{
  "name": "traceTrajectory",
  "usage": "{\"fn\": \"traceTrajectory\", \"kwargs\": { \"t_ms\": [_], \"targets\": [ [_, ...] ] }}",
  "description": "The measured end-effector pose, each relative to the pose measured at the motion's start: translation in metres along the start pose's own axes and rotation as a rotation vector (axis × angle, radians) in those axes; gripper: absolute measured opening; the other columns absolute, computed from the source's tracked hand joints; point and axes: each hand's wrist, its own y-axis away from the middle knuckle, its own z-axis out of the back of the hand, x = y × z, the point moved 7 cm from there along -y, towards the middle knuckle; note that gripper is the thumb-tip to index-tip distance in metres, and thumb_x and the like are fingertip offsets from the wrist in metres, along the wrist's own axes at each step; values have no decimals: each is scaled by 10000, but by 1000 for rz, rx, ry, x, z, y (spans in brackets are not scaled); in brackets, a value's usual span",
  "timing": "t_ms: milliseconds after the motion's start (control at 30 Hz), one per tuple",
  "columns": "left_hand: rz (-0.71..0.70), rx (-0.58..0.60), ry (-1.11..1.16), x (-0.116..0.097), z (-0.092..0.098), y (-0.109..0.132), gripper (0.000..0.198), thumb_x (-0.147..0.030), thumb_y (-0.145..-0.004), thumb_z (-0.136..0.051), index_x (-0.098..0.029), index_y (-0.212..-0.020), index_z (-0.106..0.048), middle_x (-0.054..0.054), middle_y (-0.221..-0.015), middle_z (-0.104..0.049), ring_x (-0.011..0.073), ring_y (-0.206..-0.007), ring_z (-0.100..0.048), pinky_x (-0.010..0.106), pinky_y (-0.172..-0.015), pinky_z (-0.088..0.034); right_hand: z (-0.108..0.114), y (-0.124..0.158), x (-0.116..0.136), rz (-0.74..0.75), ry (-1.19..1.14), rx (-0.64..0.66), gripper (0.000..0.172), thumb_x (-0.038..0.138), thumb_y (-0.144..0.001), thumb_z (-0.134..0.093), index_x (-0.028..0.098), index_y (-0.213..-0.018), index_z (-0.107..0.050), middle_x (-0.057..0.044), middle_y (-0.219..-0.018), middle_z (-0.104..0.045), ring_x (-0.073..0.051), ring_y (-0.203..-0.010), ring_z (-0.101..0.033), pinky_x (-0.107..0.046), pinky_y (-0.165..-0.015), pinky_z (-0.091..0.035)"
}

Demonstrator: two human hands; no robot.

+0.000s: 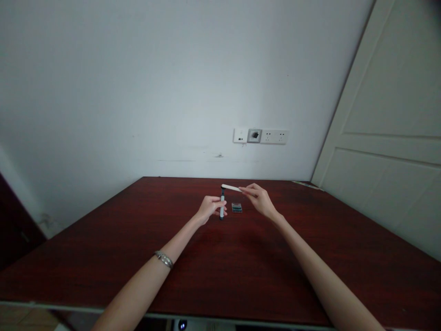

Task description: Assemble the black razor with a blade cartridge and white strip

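Note:
My left hand (210, 208) is closed around a slim dark and light-blue razor handle (222, 207), held upright over the dark red table (220, 257). My right hand (259, 198) pinches one end of a flat white strip (231, 187), which reaches left to the top of the handle. A small clear case with greenish cartridges (236, 208) lies on the table between the two hands. A metal bracelet (164, 259) sits on my left wrist.
The table stands against a white wall with a row of wall sockets (261, 136). A white door (389, 138) is at the right. A thin flat item (306, 185) lies at the table's far right edge.

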Motion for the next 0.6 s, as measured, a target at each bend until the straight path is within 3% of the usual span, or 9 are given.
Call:
{"fn": "traceTrajectory", "kwargs": {
  "t_ms": [133, 600],
  "targets": [
    [8, -8, -3, 0, 1, 0, 262, -333, -667, -665, -83, -716, -602, 85, -649, -632, 175, -530, -625, 269, -469, -497, 3, 1, -3, -32, 37, -48, 288, 304, -842, -469, 248, -1071, -635, -58, -828, -584, -150, -708, -550, -269, -637, -439],
    [0, -8, 14, -3, 0, 1, 265, -327, -666, -660, -75, -720, -603, 82, -636, -625, 181, -524, -623, 271, -457, -493, 4, 0, 0, -10, 17, -37, 278, 275, -839, -475, 245, -1061, -640, -52, -828, -580, -143, -723, -557, -251, -638, -439]
  ]
}}
